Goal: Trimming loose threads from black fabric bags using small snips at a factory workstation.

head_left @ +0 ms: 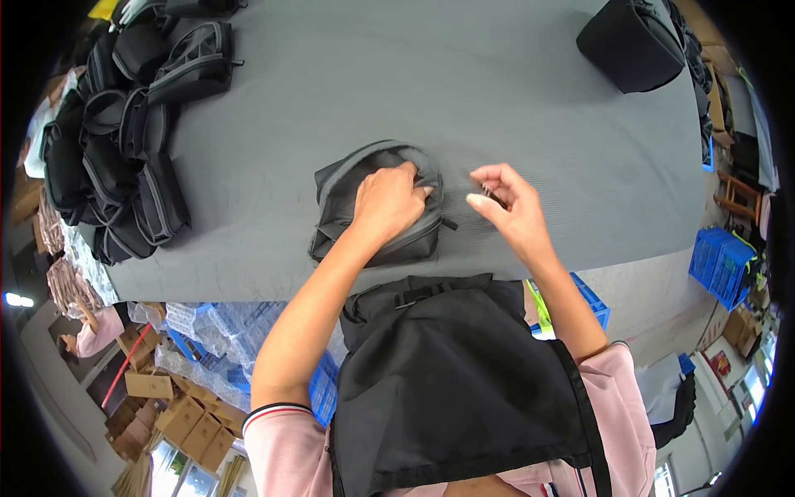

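The left hand lies on a small dark grey bag that rests near the front edge of the grey table. Its fingers are curled and grip the fabric at the upper right side of the bag, close to the zipper. The right hand is just beside the bag, on its right, lifted a little over the table; thumb and forefinger are pinched on a small dark piece, too small to tell what it is. A pile of similar bags lies at the left part of the table, and 1 black bag sits at the far right corner. Blue plastic crates stand on the floor at right.
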Tool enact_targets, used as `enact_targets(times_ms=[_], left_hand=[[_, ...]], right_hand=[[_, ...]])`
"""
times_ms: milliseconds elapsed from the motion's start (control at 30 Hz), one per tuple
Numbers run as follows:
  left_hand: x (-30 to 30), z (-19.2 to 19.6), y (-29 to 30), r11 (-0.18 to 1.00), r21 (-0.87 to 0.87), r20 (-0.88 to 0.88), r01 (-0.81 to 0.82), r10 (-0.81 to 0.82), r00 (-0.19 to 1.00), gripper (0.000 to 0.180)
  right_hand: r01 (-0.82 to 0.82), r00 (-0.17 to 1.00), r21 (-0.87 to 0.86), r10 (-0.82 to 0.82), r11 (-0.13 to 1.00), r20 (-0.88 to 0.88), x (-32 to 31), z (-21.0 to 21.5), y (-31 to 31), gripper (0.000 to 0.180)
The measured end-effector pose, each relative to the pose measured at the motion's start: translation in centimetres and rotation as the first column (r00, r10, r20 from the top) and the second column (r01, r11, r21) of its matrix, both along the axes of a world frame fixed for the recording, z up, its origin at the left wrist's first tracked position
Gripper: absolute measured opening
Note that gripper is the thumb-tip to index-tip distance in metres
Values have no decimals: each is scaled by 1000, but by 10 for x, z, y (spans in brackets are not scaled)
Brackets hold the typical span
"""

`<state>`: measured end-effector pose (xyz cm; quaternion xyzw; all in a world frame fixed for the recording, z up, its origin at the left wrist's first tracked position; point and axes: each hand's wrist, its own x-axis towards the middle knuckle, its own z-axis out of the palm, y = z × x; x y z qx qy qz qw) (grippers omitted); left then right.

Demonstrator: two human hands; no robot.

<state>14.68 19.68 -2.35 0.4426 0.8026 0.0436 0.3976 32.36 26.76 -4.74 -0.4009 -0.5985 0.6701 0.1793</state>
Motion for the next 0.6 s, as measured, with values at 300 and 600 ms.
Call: enact_targets(times_ms=[300, 600], left_hand=[[9, 10, -8, 990, -49, 88, 134, -129, 988, 29], [14, 16, -12, 1000, -25, 104, -14, 17, 994, 36]], right_hand=[[-309, 938, -147, 327, 940, 119, -40, -16, 19, 29], [-224, 953, 249, 158, 942, 259, -47, -8, 7, 21]])
